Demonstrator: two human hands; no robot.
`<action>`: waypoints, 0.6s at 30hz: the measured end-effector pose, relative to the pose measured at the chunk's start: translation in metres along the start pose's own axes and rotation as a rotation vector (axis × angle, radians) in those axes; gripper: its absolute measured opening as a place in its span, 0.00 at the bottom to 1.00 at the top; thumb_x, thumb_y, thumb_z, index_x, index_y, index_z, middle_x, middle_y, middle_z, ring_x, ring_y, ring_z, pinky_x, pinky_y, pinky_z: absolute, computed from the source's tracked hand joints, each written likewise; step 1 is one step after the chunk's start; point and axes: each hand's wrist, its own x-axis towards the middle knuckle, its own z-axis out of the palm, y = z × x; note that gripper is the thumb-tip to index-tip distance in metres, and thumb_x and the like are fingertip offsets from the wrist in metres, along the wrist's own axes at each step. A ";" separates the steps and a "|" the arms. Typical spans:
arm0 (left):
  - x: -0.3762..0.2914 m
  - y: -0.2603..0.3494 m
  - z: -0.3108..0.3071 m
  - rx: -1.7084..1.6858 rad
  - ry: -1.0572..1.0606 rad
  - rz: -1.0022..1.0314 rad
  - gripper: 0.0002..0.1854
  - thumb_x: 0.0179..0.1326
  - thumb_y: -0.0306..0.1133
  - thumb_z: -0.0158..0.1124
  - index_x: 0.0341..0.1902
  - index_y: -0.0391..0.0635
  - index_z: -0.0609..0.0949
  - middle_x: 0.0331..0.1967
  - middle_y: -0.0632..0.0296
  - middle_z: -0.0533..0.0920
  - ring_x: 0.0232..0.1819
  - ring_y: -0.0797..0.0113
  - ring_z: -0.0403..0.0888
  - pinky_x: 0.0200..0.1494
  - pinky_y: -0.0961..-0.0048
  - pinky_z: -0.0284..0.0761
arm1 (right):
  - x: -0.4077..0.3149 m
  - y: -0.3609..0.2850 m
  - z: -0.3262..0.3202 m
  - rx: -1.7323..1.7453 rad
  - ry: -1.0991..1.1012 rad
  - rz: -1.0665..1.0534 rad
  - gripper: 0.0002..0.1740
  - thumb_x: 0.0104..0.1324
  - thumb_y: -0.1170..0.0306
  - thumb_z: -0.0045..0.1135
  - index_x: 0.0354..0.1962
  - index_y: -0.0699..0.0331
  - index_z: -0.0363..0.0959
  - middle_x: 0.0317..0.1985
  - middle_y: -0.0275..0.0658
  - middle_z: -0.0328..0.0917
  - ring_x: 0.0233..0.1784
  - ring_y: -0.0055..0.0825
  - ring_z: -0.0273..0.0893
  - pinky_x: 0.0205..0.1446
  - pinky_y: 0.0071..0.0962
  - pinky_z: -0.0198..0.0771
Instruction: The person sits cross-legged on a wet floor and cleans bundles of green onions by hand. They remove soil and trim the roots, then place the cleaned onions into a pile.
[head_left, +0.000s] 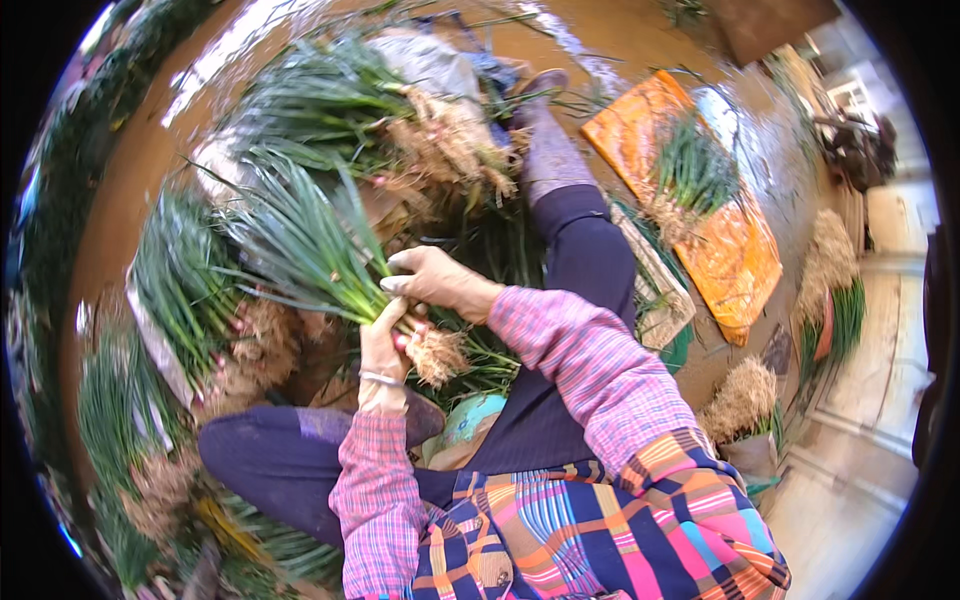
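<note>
My left hand (386, 341) grips a bunch of scallions (337, 270) low on the stalks, just above the reddish bulbs and pale roots. The green leaves fan out to the upper left, and the roots point to the lower right. Against the near side of the same stalks, my right hand (450, 285) closes its thumb and fingers on them. Grey-white covers sit on the tips of those digits. Beyond my hands lies a large scallion pile (322, 112), its tangled roots turned towards the right. Another scallion pile (187, 277) rests on the left.
Further scallion bunches (124, 420) lie at the lower left. On the wet brown floor (570, 37), an orange plastic sheet (720, 277) carries a small scallion bunch (694, 169). Tied bundles with thick roots (825, 255) stand at right. My booted leg (555, 150) extends forward.
</note>
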 end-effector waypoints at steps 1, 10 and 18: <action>-0.003 0.006 -0.001 0.117 0.043 -0.025 0.10 0.63 0.29 0.66 0.45 0.38 0.78 0.33 0.49 0.85 0.30 0.59 0.85 0.33 0.64 0.85 | 0.000 -0.009 0.007 -0.025 0.080 -0.035 0.11 0.70 0.66 0.59 0.44 0.66 0.79 0.25 0.29 0.77 0.24 0.16 0.73 0.29 0.24 0.70; -0.003 -0.008 -0.022 -0.387 -0.131 0.075 0.25 0.69 0.55 0.59 0.52 0.43 0.81 0.41 0.58 0.83 0.51 0.60 0.80 0.65 0.44 0.72 | -0.097 0.009 -0.256 -0.161 0.666 -0.484 0.08 0.68 0.69 0.56 0.39 0.61 0.81 0.34 0.27 0.78 0.32 0.15 0.72 0.35 0.23 0.68; 0.012 0.016 0.001 -0.298 -0.109 0.273 0.13 0.71 0.34 0.60 0.28 0.49 0.70 0.20 0.70 0.68 0.26 0.72 0.67 0.44 0.70 0.68 | -0.083 -0.006 -0.322 -1.122 0.923 -0.099 0.28 0.67 0.58 0.62 0.60 0.64 0.72 0.44 0.50 0.83 0.47 0.32 0.82 0.53 0.36 0.74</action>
